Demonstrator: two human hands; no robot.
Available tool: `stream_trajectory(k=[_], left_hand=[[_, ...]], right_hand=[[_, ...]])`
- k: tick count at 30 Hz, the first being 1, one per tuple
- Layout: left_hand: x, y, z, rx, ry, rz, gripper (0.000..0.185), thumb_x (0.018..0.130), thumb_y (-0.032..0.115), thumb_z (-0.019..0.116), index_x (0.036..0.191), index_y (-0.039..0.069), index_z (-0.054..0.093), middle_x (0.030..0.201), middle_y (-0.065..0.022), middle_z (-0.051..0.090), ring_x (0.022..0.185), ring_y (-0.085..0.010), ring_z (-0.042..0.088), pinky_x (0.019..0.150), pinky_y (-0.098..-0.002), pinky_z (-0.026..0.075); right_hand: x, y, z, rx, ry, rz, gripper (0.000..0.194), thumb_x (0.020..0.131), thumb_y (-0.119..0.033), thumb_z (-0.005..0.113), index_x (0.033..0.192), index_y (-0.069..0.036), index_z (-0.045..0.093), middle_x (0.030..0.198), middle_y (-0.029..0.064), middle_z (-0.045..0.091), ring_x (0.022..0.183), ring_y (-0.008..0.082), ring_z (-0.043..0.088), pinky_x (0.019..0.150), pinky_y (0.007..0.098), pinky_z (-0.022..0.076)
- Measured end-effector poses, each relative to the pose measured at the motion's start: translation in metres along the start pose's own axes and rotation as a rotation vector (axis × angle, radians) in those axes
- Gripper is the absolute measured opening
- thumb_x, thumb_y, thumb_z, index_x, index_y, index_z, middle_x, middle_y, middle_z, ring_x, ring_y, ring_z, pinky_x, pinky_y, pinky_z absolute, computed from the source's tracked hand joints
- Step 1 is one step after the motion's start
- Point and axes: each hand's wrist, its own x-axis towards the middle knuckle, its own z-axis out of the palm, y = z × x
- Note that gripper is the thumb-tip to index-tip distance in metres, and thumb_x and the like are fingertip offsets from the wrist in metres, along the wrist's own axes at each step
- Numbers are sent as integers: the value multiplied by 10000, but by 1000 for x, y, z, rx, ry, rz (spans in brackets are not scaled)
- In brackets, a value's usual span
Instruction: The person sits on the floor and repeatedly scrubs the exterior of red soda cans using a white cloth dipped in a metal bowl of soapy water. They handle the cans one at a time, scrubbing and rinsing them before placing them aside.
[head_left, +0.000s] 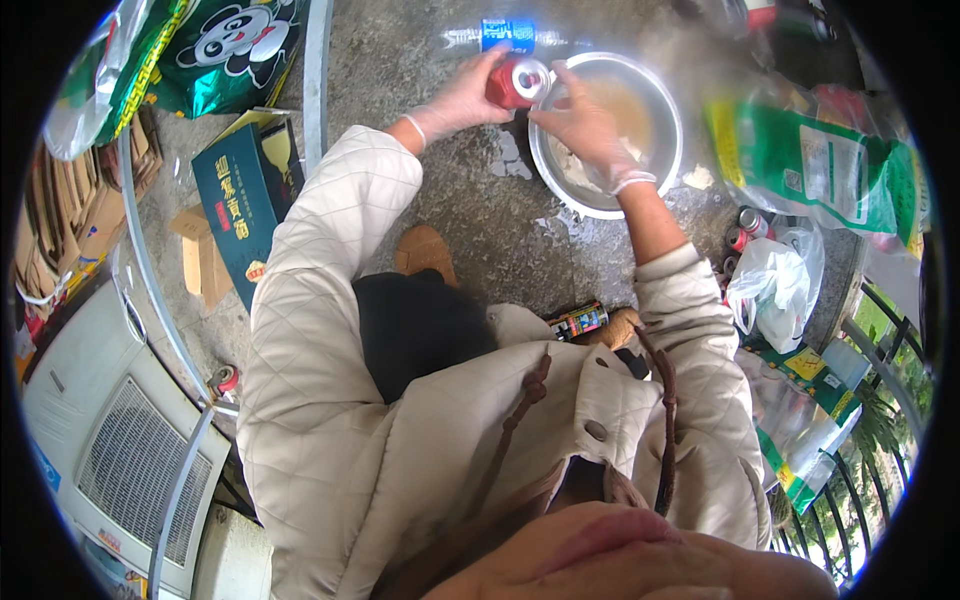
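My left hand, in a clear thin glove, grips a red aluminium drink can with its silver top facing up towards me. My right hand, gloved likewise, is spread beside the can's top, thumb and forefinger apart; whether they touch the can is unclear. Beneath the right hand stands a round metal basin with cloudy tan liquid and pale matter in it. A clear plastic bottle with a blue label lies on the concrete just beyond the can.
Wet concrete surrounds the basin. To the right are green-and-white plastic packaging, a white plastic bag and several cans. A dark-green box and metal rails are leftward. A dark printed can lies by my shoe.
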Motion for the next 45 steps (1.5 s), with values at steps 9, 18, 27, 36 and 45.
stream_trajectory(k=[9,18,27,36,45], left_hand=[[5,8,-3,24,267,184,705,608,273,843,1220,103,537,1167,-111,601,1085,-310,574,928,-397,466],[-6,30,-2,-383,95,16,810,696,206,822,1352,25,382,1289,-132,505,1224,-251,473,1035,-396,379],[-26,108,-36,-714,-310,-56,791,709,207,824,1359,57,399,1307,-90,506,1223,-200,469,1049,-371,369],[-37,130,-18,-575,-275,-137,808,681,316,842,1327,57,431,1247,-95,551,1169,-208,519,1012,-375,417],[-39,166,-5,-527,-232,-1,779,688,234,856,1314,54,429,1256,-70,545,1160,-176,526,1015,-368,418]], right_hand=[[21,-20,11,-117,139,-300,881,671,-209,828,1408,-99,359,1338,186,487,1220,273,520,1008,365,428],[21,-17,15,521,158,-229,1033,653,-216,852,1453,-61,218,1301,164,483,1203,246,497,1020,351,414],[-33,-37,-41,759,-158,-282,977,674,-227,851,1451,-86,275,1302,109,495,1207,201,487,1022,353,408],[-68,-16,-34,853,-173,-136,731,702,-235,837,1293,-20,463,1180,100,589,1099,186,558,978,340,438],[-92,1,-51,824,-48,-252,654,727,-174,815,1277,-39,487,1161,83,609,1078,169,576,943,327,461]])
